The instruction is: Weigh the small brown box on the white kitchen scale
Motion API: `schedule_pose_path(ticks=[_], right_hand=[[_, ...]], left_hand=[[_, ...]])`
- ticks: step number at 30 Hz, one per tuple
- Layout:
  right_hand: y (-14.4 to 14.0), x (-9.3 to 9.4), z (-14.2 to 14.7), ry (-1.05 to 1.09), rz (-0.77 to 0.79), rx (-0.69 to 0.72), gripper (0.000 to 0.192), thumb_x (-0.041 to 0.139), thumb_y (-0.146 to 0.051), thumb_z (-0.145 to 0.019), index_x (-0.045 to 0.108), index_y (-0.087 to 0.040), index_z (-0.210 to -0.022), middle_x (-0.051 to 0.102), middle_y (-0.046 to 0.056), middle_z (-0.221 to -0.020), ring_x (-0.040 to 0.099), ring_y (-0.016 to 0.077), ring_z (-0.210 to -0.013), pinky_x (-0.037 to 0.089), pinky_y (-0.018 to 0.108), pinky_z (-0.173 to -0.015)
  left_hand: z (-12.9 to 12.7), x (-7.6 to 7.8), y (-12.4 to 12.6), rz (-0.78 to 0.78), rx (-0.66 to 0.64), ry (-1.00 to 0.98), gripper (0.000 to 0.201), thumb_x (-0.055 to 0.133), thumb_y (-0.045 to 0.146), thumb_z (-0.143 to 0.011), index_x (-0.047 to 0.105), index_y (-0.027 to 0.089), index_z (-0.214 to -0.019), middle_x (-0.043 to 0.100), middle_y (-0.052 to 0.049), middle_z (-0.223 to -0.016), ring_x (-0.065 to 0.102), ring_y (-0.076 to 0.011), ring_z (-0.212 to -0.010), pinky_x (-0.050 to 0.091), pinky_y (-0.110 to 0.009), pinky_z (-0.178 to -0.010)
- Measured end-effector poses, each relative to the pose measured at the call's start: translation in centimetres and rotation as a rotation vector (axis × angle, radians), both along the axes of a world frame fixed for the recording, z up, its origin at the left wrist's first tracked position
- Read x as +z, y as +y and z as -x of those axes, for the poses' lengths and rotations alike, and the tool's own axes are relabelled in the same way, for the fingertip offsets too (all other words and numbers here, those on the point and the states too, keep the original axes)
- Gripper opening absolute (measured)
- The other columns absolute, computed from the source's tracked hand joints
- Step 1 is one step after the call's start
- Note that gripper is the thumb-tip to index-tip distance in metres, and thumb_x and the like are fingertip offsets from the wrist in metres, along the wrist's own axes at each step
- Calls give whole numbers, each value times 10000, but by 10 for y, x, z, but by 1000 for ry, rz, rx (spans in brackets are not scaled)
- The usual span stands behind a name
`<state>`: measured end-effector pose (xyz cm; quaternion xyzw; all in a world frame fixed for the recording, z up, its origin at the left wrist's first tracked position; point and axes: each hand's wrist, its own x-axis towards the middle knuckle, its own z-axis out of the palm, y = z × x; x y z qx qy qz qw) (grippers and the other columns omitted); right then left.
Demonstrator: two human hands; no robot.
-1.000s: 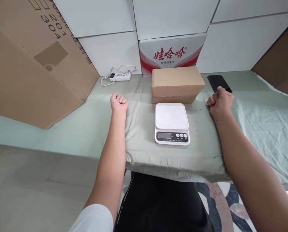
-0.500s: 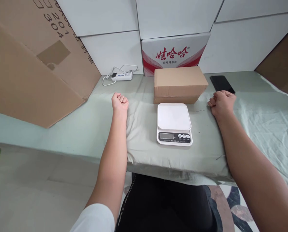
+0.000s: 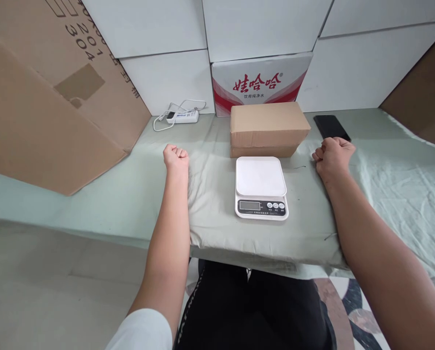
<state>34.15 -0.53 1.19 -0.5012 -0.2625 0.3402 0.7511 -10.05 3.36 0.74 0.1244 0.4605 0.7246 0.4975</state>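
A big flattened carton (image 3: pixel 45 92) is leaning against the white wall blocks at the table's far left corner, its lower edge resting on the green cloth (image 3: pixel 385 180) that is covering the table. The cloth is lying smooth on the left and creased toward the right edge, and its front hem is hanging over the near edge above the person's dark trousers. At the far edge, in the middle, a white case (image 3: pixel 263 82) with red print is standing upright against the wall, and a plain brown box (image 3: pixel 268 128) is lying just in front of it, touching or nearly touching it. Just nearer than the box, a white scale (image 3: pixel 260 187) is sitting flat with its display and buttons facing the near edge and its platform bare. The left hand (image 3: pixel 176 158) is resting on the cloth well to the left of the scale, its fingers curled together into a fist that is holding nothing. The right hand (image 3: pixel 333 154) is resting on the cloth to the right of the scale, also balled into a fist with nothing in it, near the box's right end. A dark phone (image 3: pixel 329 125) is lying flat just beyond the right hand. A white power strip (image 3: pixel 183 116) with a looped cord is lying at the far edge, between the carton and the case.
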Motion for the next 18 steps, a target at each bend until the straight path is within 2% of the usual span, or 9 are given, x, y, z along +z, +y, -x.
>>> schedule_pose_path(ticks=[3, 7, 13, 18], right_hand=[[-1, 0, 5, -1, -26, 2, 492, 582, 18, -588, 152, -218, -554, 153, -120, -485, 138, 2, -407, 124, 165, -388], [-3, 1, 9, 10, -25, 22, 455, 548, 19, -561, 164, -224, -542, 165, -117, -479, 151, 8, -392, 118, 174, -382], [-6, 0, 9, 10, -15, 38, 490, 578, 19, -577, 153, -224, -566, 153, -118, -485, 133, 11, -413, 122, 173, -387], [-5, -1, 8, 13, 7, 25, 560, 648, -7, -637, 134, -228, -615, 133, -119, -521, 131, 12, -432, 118, 170, -401]], left_hand=[[-2, 2, -2, 33, 124, -27, 635, 648, 109, -804, 28, 244, -794, -15, 117, -609, 53, -54, -425, 187, -218, -401], [-7, 4, -4, 44, 166, -42, 624, 634, 88, -796, 29, 242, -790, -8, 113, -627, 55, -57, -437, 174, -220, -409], [-9, 5, -5, 31, 137, 29, 668, 682, 117, -789, 27, 247, -794, -20, 118, -640, 56, -60, -447, 179, -221, -416], [-13, 6, -5, 15, 172, -27, 660, 679, 97, -775, 35, 242, -780, 1, 119, -638, 64, -54, -439, 160, -226, -418]])
